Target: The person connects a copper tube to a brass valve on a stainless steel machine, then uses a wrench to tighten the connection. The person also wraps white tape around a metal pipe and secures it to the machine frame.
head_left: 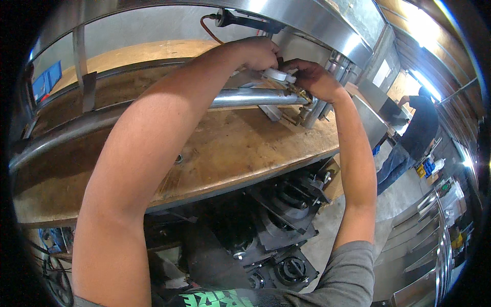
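Note:
Both my hands are close together under the curved steel rim, above a steel pipe (255, 97) with a brass fitting (305, 96) at its right end. A small white roll (275, 75), which looks like thread tape, lies between them. My left hand (260, 53) is closed, fingers curled in; whatever it pinches is hidden. My right hand (316, 78) is bent around the right side of the white roll, its thumb and fingers closed near it. The fingertips of both hands partly cover each other's work.
The steel frame (307, 15) stands on a wooden workbench (230, 153). A dark tool (250, 21) with an orange hose is behind my hands. Black burner parts (286, 215) are stacked below the bench edge. Another person (414, 133) stands at the right, and curved steel pieces (419, 245) are nearer.

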Motion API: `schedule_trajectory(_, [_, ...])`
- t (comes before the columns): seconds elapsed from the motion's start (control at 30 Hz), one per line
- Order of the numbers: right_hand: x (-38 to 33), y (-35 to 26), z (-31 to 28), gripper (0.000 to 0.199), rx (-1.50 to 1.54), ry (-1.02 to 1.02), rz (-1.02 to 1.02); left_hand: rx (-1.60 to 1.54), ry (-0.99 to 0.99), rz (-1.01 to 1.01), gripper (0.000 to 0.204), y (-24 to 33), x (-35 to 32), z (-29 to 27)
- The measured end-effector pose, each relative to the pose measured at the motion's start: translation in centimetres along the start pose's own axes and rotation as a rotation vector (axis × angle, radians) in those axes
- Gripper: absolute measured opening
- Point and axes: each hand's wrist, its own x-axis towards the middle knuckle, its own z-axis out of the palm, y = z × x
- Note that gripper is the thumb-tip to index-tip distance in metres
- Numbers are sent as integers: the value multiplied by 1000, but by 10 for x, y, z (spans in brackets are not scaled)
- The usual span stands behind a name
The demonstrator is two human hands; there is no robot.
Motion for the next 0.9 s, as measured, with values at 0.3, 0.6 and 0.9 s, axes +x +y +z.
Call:
schedule_trajectory(0.3, [8,7,-3,43,-451,68,-143,16,29,93,29,-9,11,6])
schedule_trajectory(0.6, [-4,1,-2,36,-698,145,-110,-50,4,-20,46,15,-13,5])
schedule_trajectory(0.9, [-19,-5,1,37,-843,170,-104,80,-7,150,44,7,-9,5])
